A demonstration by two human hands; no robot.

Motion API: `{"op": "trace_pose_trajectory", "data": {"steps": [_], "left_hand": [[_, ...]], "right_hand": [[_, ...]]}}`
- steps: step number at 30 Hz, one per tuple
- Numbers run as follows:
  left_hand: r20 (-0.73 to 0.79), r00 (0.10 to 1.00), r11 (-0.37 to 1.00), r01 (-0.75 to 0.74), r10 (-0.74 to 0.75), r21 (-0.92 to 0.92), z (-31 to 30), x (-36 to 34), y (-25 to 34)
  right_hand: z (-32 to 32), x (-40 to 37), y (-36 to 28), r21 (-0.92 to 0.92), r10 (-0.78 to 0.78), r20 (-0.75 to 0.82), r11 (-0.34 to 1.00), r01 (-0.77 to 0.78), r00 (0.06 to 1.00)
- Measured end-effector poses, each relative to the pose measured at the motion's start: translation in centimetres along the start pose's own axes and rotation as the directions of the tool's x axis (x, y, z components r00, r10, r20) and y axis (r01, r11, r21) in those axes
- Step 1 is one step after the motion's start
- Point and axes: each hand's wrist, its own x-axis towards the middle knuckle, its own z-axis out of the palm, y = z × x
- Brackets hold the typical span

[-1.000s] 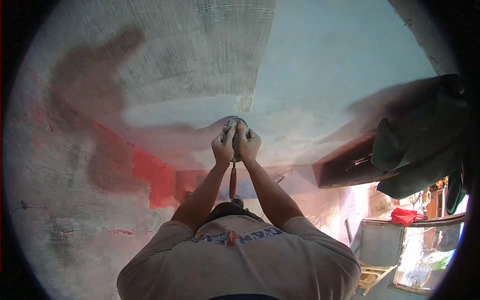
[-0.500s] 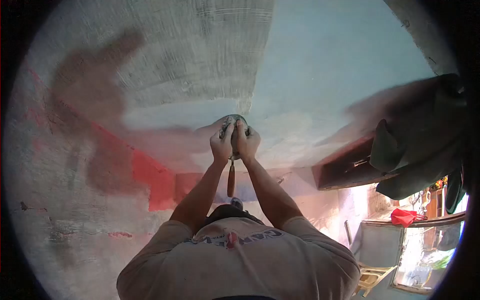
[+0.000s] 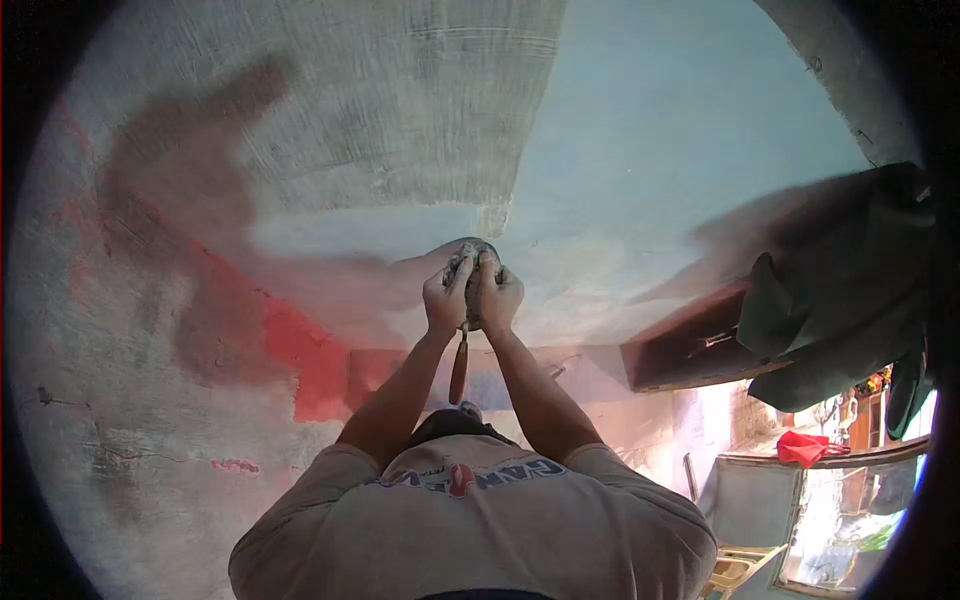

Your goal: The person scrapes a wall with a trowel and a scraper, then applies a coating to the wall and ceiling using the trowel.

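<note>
Both hands are in front of my chest, close together, with a dark rounded trowel (image 3: 474,318) between them. Its wooden handle (image 3: 459,372) hangs down toward me below my wrists. Wet-looking grey paste (image 3: 463,256) covers the trowel and my fingers. My left hand (image 3: 446,296) is closed around the left side, thumb pointing up over the paste. On the right side, my right hand (image 3: 499,297) is closed too, its thumb against the paste on top. The fingers underneath are hidden.
Beyond my hands, the wall has a rough grey area (image 3: 370,110) and a smooth pale blue area (image 3: 680,130). Red paint (image 3: 300,345) marks its left side. Dark cloth (image 3: 850,280) hangs at right, above a red cloth (image 3: 803,448) and a plastic chair (image 3: 740,570).
The view has shifted slightly, so my hands and the trowel sit a little lower in it. My thumbs have moved slightly on the paste; both hands keep their hold.
</note>
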Motion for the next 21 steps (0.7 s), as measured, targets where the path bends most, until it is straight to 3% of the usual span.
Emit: {"op": "trace_pose_trajectory", "data": {"steps": [2, 3, 7, 10, 11, 14, 15, 18, 20, 21], "left_hand": [[0.022, 0.999, 0.998, 0.040, -0.042, 0.049, 0.1, 1.1, 3.6], [0.066, 0.988, 0.990, 0.140, -0.138, -0.025, 0.1, 2.5, 2.9], [0.046, 0.994, 0.995, 0.099, -0.100, 0.021, 0.0, 1.5, 2.2], [-0.038, 0.999, 0.998, -0.003, 0.001, -0.057, 0.2, -0.9, 2.0], [-0.020, 0.997, 0.996, 0.071, -0.072, -0.061, 0.1, -0.8, 2.2], [0.128, 0.971, 0.979, 0.203, -0.202, 0.003, 0.1, 2.9, 5.7], [0.105, 0.980, 0.981, 0.180, -0.172, -0.074, 0.8, 3.8, 6.8], [0.058, 0.995, 0.997, 0.078, -0.078, -0.012, 0.8, 3.8, 5.7], [0.016, 1.000, 1.000, 0.023, -0.023, -0.011, 0.2, 1.4, 2.6], [-0.005, 1.000, 1.000, -0.005, 0.005, -0.011, -0.2, -0.3, 0.6]], "right_hand": [[0.1, 1.1, -2.1, 0.024, -0.023, 0.000, 0.999, 0.023, 1.000], [0.1, 1.7, -4.2, 0.100, -0.038, -0.004, 0.994, 0.038, 0.999], [0.1, 1.3, -2.3, 0.151, -0.010, 0.013, 0.988, 0.008, 1.000], [-0.8, -0.5, -1.1, -0.006, 0.072, 0.044, 0.997, -0.072, 0.996], [-0.6, -0.2, -1.2, -0.056, 0.037, 0.044, 0.998, -0.034, 0.998], [0.1, 2.4, -5.3, 0.140, -0.060, 0.005, 0.988, 0.059, 0.998], [-0.4, 3.0, -6.8, 0.111, -0.023, 0.034, 0.994, 0.019, 0.999], [-0.6, 2.6, -7.2, 0.107, -0.081, 0.006, 0.991, 0.080, 0.997], [-0.4, 1.0, -4.0, 0.112, -0.031, -0.009, 0.993, 0.032, 0.999], [-0.5, 0.1, -1.5, 0.025, -0.005, 0.016, 1.000, 0.005, 1.000]]}}
